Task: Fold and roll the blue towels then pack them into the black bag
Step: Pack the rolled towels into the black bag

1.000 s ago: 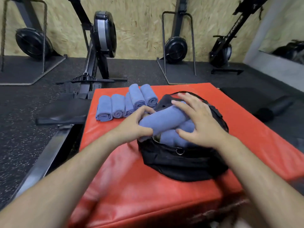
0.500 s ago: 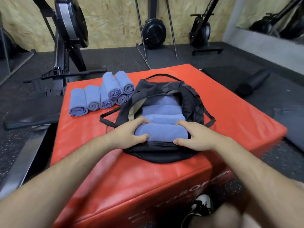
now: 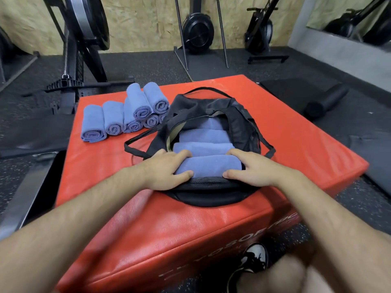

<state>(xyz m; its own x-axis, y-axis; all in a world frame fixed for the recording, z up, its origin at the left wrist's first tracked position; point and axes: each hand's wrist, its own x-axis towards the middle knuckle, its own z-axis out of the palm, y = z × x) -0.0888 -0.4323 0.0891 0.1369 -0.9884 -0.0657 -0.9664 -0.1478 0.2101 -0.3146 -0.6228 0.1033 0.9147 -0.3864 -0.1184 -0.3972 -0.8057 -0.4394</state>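
1. On the red pad (image 3: 101, 178), at the near rim of the black bag (image 3: 211, 194), both hands are down on the front roll (image 3: 208, 166). The left hand (image 3: 167, 170) curls fingers and thumb round the roll's left end. The right hand (image 3: 251, 170) clasps the right end the same way.
2. That roll lies crosswise in the bag's open mouth, snug against the near rim. Behind it three more blue rolls (image 3: 203, 148) lie side by side, running back into the bag.
3. My read: this is the packing step, and the hands are seating this roll into its slot. Every towel I can see is already rolled, so the folding and rolling look finished.
4. Plenty remains, though. A pile of rolls (image 3: 114, 119) waits on the pad to the left of the bag, near it but not touching. It is a row with two more riding on top.
5. The next move calls for letting go of the front roll and reaching left to that pile. Taking a top roll first makes sense, so the row beneath isn't disturbed. A grip round the middle should stop the roll unwinding.
6. The bottom layer looks full from front to back, so the next roll probably goes on top. The bag's sides are soft and sagging, and one hand may have to hold the mouth open.
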